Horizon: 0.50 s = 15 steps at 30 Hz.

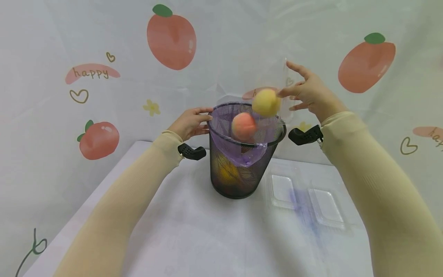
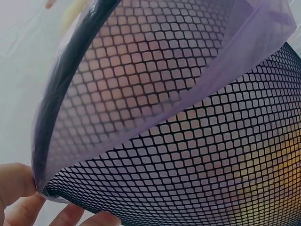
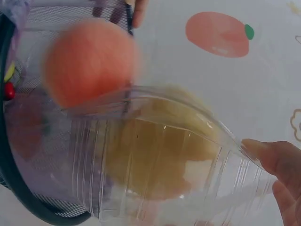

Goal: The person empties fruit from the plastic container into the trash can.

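Observation:
My left hand (image 1: 189, 121) grips the rim of a black mesh wastebasket (image 1: 255, 175), thumb and fingers on either side of the edge. A purple plastic bag (image 1: 243, 156) lines the basket and folds over its rim. With my right hand (image 1: 313, 94) I pinch the edge of a clear plastic container (image 3: 235, 188), tipped on its side over the basket's right rim. A blurred pinkish-red peach (image 1: 243, 126) is at the basket's mouth, outside the container. Behind the clear wall shows a yellow peach (image 3: 160, 150).
Through the mesh, something yellow (image 1: 228, 173) shows low in the basket. Two clear plastic trays (image 1: 282, 188) lie on the white table (image 1: 194, 231) at right, with a purple smear (image 1: 304, 209) between them. A fruit-printed white cloth (image 1: 221, 46) hangs close behind.

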Available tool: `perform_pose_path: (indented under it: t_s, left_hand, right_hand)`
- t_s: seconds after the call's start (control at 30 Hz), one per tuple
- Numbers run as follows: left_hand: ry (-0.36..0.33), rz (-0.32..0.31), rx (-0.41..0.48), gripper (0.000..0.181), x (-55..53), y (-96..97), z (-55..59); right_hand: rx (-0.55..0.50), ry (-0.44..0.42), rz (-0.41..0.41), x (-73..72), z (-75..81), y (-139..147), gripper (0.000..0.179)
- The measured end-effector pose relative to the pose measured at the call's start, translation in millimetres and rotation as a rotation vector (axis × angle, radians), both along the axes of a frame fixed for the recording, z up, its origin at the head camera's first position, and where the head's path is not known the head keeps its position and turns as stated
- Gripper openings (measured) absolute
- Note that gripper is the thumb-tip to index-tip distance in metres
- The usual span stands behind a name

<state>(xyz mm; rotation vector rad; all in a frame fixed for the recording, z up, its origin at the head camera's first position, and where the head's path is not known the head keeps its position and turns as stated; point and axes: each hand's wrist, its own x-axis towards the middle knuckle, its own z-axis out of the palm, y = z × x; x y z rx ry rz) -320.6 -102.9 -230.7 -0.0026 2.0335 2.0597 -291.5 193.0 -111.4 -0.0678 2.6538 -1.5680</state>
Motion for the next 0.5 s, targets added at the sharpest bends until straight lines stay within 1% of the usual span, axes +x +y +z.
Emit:
perform_pose_path:
  t_s: [0.27, 0.5]
  left_hand:
    - [0.003, 0.007, 0.018, 0.043, -1.8, 0.7, 0.1]
    - [0.003, 0.007, 0.0, 0.044, -0.7, -1.2, -0.6]
  right_hand:
    - [-0.033, 0.007, -0.002, 1.1, 0.3, 7.7, 0.091]
    - [-0.046, 0.007, -0.002, 2.2, 1.2, 9.1, 0.089]
